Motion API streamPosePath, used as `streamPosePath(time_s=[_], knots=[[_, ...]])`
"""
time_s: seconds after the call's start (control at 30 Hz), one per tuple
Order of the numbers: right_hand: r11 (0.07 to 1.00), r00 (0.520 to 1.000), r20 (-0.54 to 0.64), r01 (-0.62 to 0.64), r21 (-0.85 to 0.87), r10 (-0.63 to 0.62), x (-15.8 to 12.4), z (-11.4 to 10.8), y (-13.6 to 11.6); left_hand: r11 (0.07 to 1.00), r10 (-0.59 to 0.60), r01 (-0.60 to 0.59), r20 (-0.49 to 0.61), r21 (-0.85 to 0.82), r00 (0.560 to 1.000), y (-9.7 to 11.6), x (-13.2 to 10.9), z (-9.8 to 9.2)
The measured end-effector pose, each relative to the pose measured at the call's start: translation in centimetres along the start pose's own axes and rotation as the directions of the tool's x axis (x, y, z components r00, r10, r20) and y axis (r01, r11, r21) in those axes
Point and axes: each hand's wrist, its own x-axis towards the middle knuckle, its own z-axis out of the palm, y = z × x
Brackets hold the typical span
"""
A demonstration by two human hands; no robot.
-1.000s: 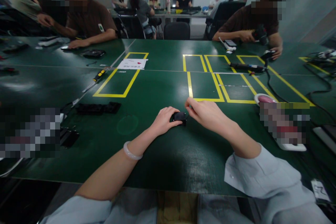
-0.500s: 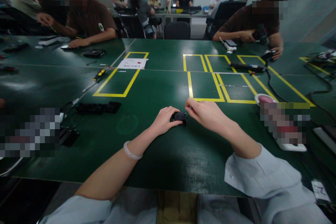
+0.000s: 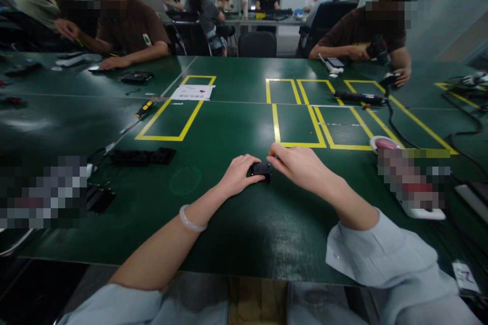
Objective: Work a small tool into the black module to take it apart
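A small black box-like part (image 3: 261, 168) sits at the middle of the green table (image 3: 236, 233). My left hand (image 3: 241, 173) grips it from the left, thumb on the near side and fingers on the far side. At the part's right end is my right hand (image 3: 293, 161), its thumb and forefinger pinched together. Whatever those fingertips hold, if anything, is too small to make out. A pale bangle (image 3: 193, 219) circles my left wrist.
Left of my hands lie a long black part (image 3: 143, 156) and a yellow-black screwdriver (image 3: 145, 108). Yellow tape frames and a paper sheet (image 3: 192, 92) mark the table. A black rod-shaped tool (image 3: 359, 97) lies right. Co-workers sit opposite, one holding a power drill (image 3: 377, 51).
My right hand has shifted very slightly left, closer to the black part. My left hand keeps its hold in the same place.
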Motion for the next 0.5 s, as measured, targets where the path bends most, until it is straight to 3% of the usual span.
streamPosePath(time_s=[0.5], knots=[[1.000, 1.000, -0.014, -0.003, 0.006, 0.003, 0.02, 0.11, 0.05, 1.000, 0.012, -0.012, -0.005, 0.016, 1.000, -0.10, 0.04, 0.08]])
